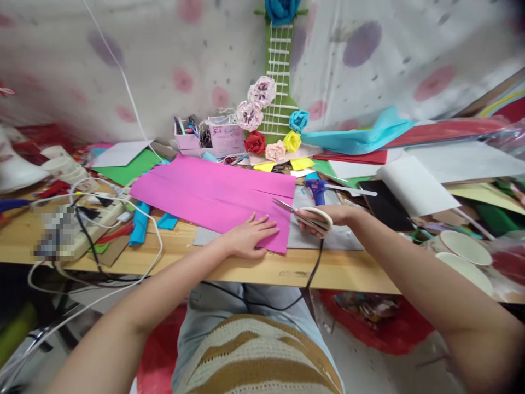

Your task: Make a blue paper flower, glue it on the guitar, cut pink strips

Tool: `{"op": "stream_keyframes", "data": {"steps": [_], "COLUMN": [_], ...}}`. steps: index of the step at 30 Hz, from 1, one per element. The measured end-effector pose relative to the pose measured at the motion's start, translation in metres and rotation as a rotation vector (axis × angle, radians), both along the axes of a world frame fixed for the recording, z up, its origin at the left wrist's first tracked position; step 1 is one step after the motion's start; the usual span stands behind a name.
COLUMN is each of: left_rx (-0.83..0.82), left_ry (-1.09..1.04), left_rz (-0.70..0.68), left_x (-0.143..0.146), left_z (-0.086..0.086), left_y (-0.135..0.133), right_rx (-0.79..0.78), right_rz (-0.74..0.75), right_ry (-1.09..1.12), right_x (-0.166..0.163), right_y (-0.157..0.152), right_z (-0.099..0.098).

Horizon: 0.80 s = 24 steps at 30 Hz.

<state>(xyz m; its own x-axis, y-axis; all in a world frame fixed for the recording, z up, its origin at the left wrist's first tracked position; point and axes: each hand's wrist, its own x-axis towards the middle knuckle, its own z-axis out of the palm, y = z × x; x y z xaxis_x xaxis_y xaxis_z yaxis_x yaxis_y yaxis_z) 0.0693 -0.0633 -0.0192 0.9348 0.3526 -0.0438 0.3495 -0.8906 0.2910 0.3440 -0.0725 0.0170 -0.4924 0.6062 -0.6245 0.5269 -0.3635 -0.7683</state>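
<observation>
Paper (205,189) looks light, limp and easily torn, best held flat near an edge; spread left hand (250,236) presses it, right hand (338,214) grips scissors (284,206).

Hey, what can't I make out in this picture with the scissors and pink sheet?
All in the head view:
Pink sheet: a patch covered by the left hand.
Scissors: handles, partly covered by the right hand.
Blue flower: top, cut off by the upper edge.
Pink box: writing, too small.
</observation>
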Motion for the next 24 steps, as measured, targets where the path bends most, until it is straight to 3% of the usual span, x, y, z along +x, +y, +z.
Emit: {"op": "stream_keyframes", "data": {"steps": [7, 15, 19, 24], "left_rx": [0.059, 0.057, -0.014, -0.218], "left_ry": [0.032, -0.064, -0.057, -0.078], "left_rz": [-0.007, 0.097, 0.129, 0.185], "left_x": [0.012, 0.009, 0.004, 0.005], "left_z": [-0.006, -0.013, -0.007, 0.012], "left_y": [-0.012, -0.008, 0.002, 0.006], "right_rx": [-0.006, -0.028, -0.065, -0.115], "right_rz": [-0.012, -0.085, -0.091, -0.093], "right_ry": [0.033, 0.059, 0.06, 0.086], "right_x": [-0.008, -0.007, -0.004, 0.005], "right_y": [0.004, 0.004, 0.005, 0.012], "right_z": [-0.001, -0.003, -0.006, -0.007]}}
